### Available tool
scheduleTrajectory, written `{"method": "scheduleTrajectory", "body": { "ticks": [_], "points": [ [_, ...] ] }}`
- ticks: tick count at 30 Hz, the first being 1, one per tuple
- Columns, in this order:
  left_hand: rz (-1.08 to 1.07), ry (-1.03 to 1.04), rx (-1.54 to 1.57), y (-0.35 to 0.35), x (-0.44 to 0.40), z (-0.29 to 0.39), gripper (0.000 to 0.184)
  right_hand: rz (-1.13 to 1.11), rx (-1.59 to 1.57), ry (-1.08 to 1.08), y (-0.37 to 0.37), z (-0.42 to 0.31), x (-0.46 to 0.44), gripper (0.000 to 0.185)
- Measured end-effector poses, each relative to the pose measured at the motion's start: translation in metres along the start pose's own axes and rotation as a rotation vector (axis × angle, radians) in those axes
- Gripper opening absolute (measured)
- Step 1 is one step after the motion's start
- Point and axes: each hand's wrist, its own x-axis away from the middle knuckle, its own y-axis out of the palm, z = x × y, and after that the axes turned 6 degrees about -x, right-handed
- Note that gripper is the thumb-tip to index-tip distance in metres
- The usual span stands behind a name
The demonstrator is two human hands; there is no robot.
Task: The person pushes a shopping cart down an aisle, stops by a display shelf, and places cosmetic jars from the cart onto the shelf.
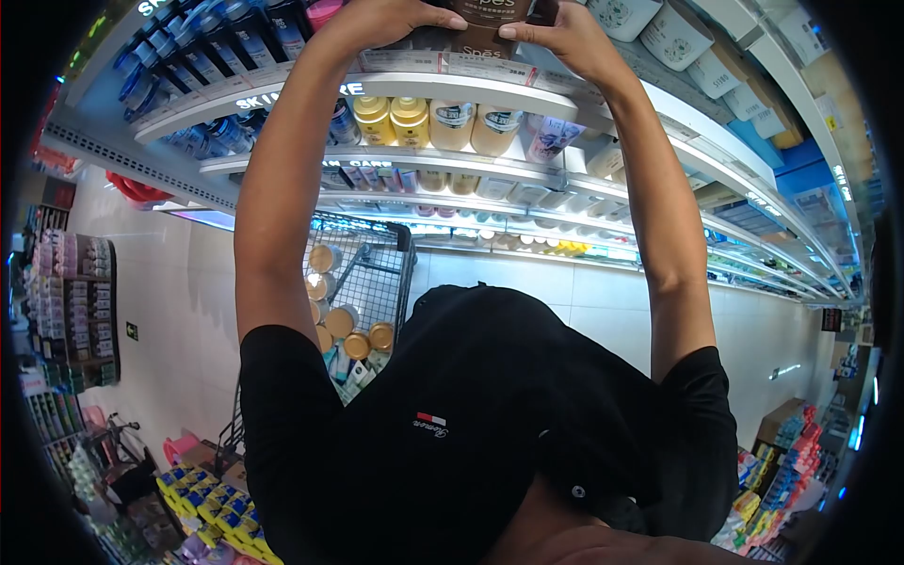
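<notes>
At the top edge of the view, both my arms reach up to a shelf. A brown container labelled Spēs (492, 9) is between my hands, its upper part cut off by the frame. My left hand (400, 21) has its thumb pressed to the container's left side. On the opposite side, the thumb of my right hand (565, 36) presses against it. The other fingers of both hands are mostly hidden. Just below it, a second brown Spēs container (482, 45) stands behind the price strip (471, 66).
Dark blue bottles (245, 33) line the shelf at left, white tubs (676, 42) at right. Yellow containers (410, 122) fill the shelf below. A shopping cart (400, 254) by my left side holds several gold-lidded jars (341, 322). Stacked goods (80, 292) stand further left.
</notes>
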Motion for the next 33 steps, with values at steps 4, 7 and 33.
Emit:
{"method": "scheduleTrajectory", "body": {
  "ticks": [4,7,33],
  "points": [
    [0.002,0.019,-0.039,-0.0001,0.0003,-0.0006,0.065,-0.009,0.004,0.039,-0.0009,0.0009,0.0003,0.078],
    [0.006,0.025,-0.063,-0.001,0.0007,0.0019,0.065,0.009,0.034,0.031,0.0003,-0.0033,0.0016,0.078],
    [0.009,0.03,-0.056,-0.0015,-0.0002,0.0009,0.072,-0.007,0.061,0.05,-0.0008,-0.0039,0.0,0.082]
  ]
}}
